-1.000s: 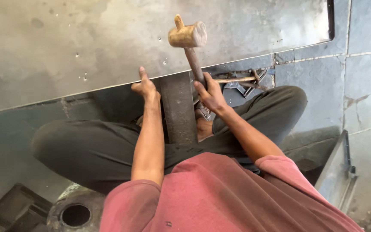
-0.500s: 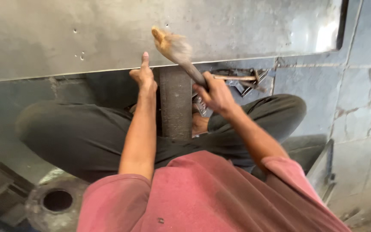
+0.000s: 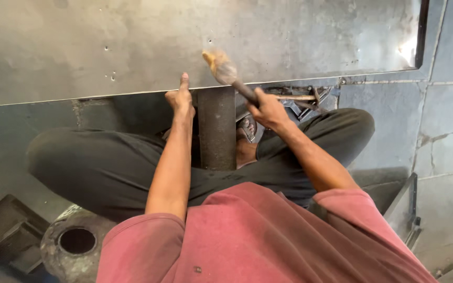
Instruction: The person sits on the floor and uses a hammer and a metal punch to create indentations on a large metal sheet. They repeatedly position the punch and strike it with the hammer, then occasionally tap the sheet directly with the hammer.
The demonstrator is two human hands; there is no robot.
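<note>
A large grey metal sheet (image 3: 132, 42) fills the top of the head view, its near edge resting on a dark upright steel post (image 3: 216, 128) between my crossed legs. My left hand (image 3: 180, 99) grips the sheet's near edge, thumb on top. My right hand (image 3: 266, 110) is shut on the dark handle of a mallet (image 3: 221, 67). Its yellowish head is blurred and sits on or just above the sheet near the edge, right of my left hand.
Loose metal tools (image 3: 300, 99) lie on the floor behind my right hand. A round metal part with a hole (image 3: 74, 241) and dark metal trays (image 3: 6, 230) sit at lower left. A metal frame (image 3: 405, 209) stands at right on the tiled floor.
The mallet has swung down from its raised position onto the sheet near the edge. My left hand stays on the sheet's edge. The camera view has shifted slightly.
</note>
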